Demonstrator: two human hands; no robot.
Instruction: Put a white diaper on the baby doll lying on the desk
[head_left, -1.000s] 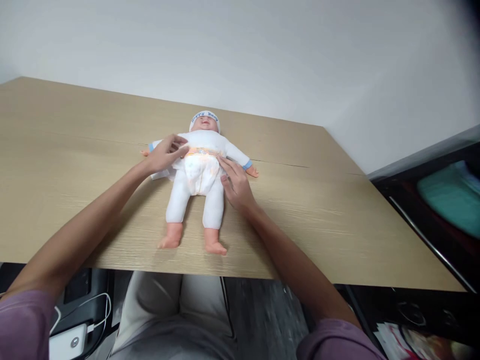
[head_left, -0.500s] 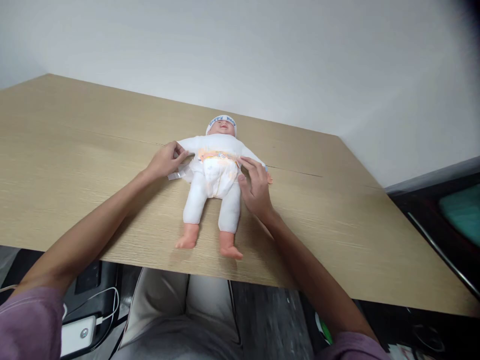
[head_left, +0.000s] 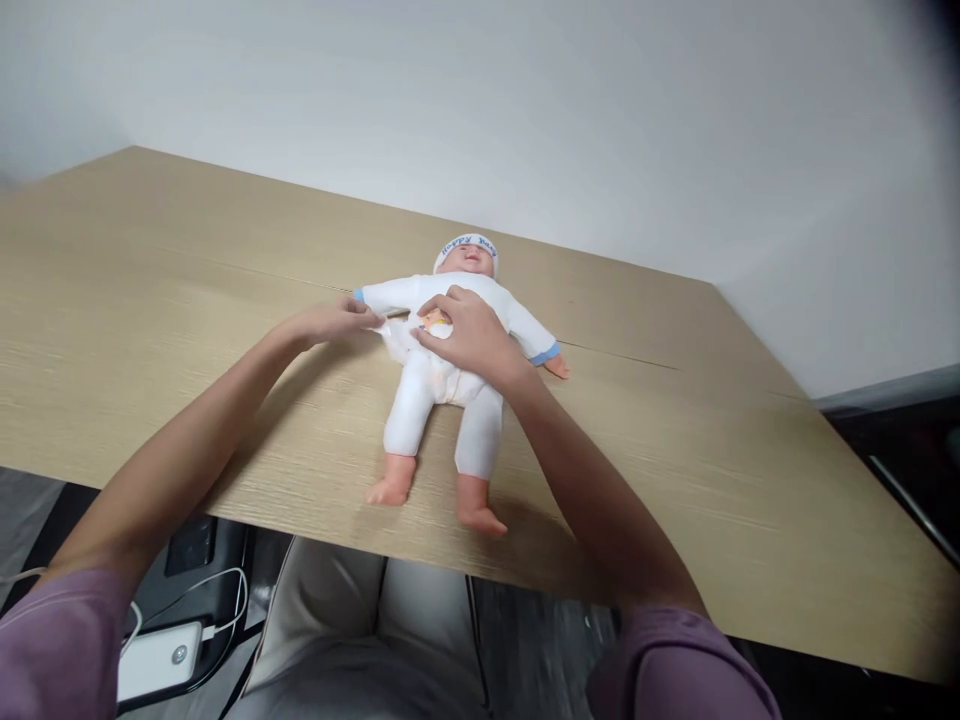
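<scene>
A baby doll (head_left: 405, 410) lies on its back in a white suit with blue cuffs and a printed white cap. Round its waist is a white diaper (head_left: 454, 385) with an orange and yellow print. My left hand (head_left: 337, 320) is closed in a pinch on the diaper's side wing, which is drawn out to the left beside the doll's hip. Across the diaper's front lies my right hand (head_left: 472, 335), its thumb and curled fingers holding the front panel at the waist. The hand hides most of that panel.
The doll rests on a light wooden table (head_left: 225, 400), against a pale wall (head_left: 480, 120). Below the near edge, a white power bank (head_left: 159, 662) with a cable sits on a black chair (head_left: 214, 590) to the left. A dark object stands beyond the table's right edge.
My right hand has moved left from the doll's hip onto the diaper's front. My left hand has shifted slightly down on the side wing. The whole view has shifted a little.
</scene>
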